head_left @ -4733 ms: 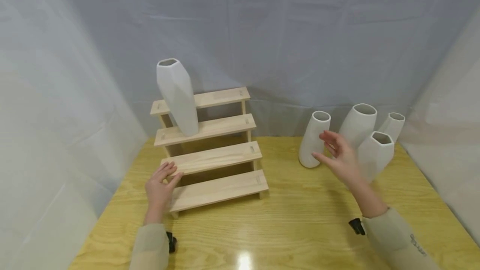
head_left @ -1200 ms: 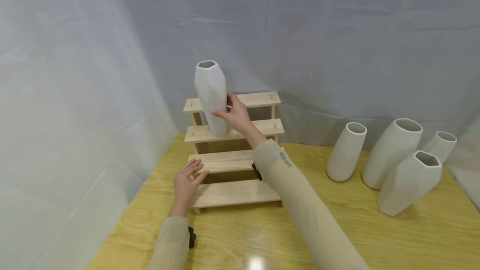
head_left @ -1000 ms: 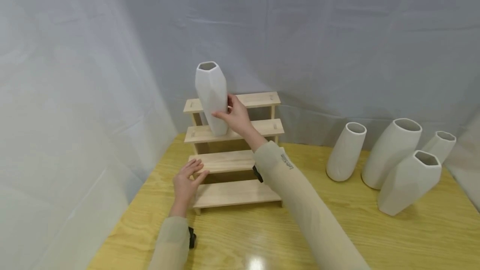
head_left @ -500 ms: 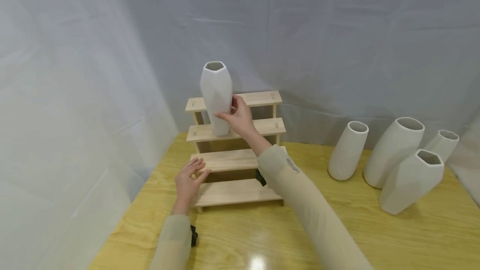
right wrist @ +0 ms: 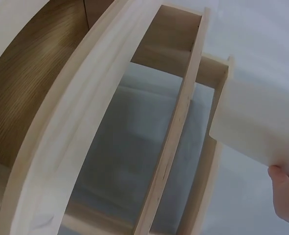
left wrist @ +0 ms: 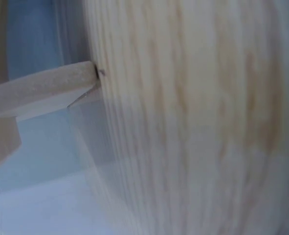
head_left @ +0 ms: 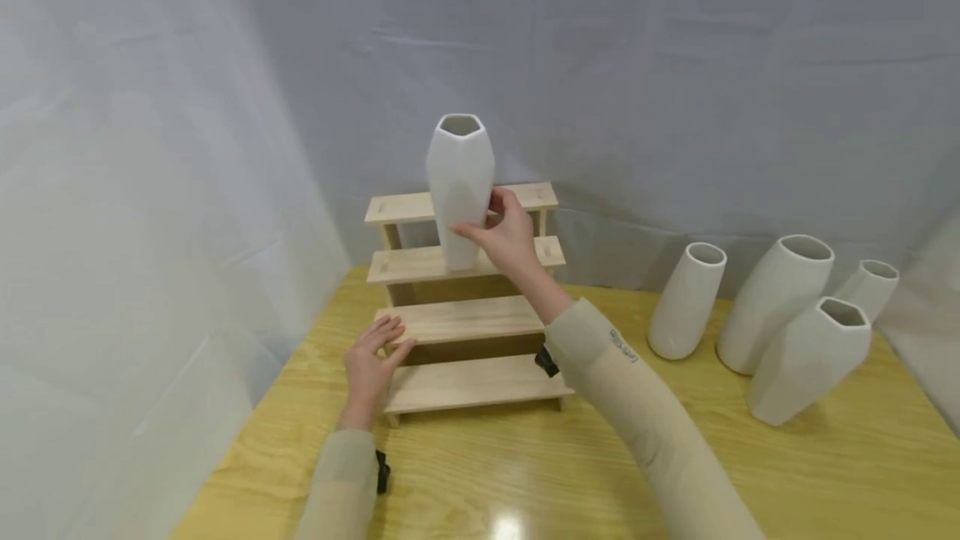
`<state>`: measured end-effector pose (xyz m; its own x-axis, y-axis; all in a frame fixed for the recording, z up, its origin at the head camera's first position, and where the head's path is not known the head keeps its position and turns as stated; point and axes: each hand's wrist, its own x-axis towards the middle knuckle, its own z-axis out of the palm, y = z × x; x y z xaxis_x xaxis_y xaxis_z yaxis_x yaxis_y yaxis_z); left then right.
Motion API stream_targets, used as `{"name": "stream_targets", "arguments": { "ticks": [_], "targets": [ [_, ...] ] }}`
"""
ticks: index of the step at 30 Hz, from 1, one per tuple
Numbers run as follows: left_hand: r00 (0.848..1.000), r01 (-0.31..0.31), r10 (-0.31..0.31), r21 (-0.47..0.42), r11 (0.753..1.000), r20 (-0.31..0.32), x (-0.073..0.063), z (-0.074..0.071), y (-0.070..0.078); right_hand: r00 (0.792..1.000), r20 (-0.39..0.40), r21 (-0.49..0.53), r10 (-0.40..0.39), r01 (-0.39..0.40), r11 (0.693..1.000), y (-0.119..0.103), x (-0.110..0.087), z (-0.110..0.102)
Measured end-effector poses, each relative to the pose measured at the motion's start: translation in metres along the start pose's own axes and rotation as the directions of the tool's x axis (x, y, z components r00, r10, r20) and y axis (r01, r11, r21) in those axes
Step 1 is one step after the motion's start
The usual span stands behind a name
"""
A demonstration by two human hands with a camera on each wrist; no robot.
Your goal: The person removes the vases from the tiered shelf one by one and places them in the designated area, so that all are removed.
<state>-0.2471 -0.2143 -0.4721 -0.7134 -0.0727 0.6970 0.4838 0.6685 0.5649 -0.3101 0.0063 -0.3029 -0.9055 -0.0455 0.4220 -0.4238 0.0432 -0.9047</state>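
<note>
My right hand grips a tall white faceted vase by its lower right side, thumb in front and fingers behind. The vase stands upright with its base over the second-highest step of a four-step wooden display stand. In the right wrist view the vase's base and my thumb show beside the upper boards. My left hand holds the left end of the stand's third step from the top, fingers over the board and thumb at its front edge. Close wood grain of a board fills the left wrist view.
On the right of the wooden table stand several white vases: a slim round one, a wider one, a faceted one and a small one behind. Grey-white cloth hangs behind and at the sides.
My right hand has come over from the right-hand vases to the faceted vase and moved it rightward from the stand's left end toward the middle. My left hand has stayed on the stand.
</note>
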Motion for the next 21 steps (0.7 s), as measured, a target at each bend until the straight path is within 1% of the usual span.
{"name": "stream_targets", "arguments": {
  "ticks": [6,12,15,18,21],
  "targets": [
    [0.999,0.027,-0.027,-0.004,1.0,0.017,0.0,0.002,-0.002,1.0,-0.016,-0.021,0.013,-0.013,1.0,0.003,-0.012,-0.022],
    [0.998,0.055,-0.055,-0.014,0.998,0.021,0.001,0.002,-0.002,0.999,-0.044,-0.055,-0.008,0.006,0.998,0.004,-0.029,-0.043],
    [0.998,0.057,-0.057,-0.014,0.998,0.016,0.002,0.0,-0.002,0.999,-0.053,-0.046,-0.009,0.007,0.999,0.005,-0.037,-0.052],
    [0.998,0.055,-0.055,-0.004,0.998,0.007,0.002,-0.002,-0.002,0.998,-0.061,-0.027,0.007,-0.009,1.0,0.005,-0.046,-0.061],
    [0.999,0.036,-0.036,0.006,0.999,-0.012,0.001,-0.004,-0.003,0.998,-0.063,-0.03,0.006,-0.008,1.0,0.005,-0.056,-0.071]
  ]
}}
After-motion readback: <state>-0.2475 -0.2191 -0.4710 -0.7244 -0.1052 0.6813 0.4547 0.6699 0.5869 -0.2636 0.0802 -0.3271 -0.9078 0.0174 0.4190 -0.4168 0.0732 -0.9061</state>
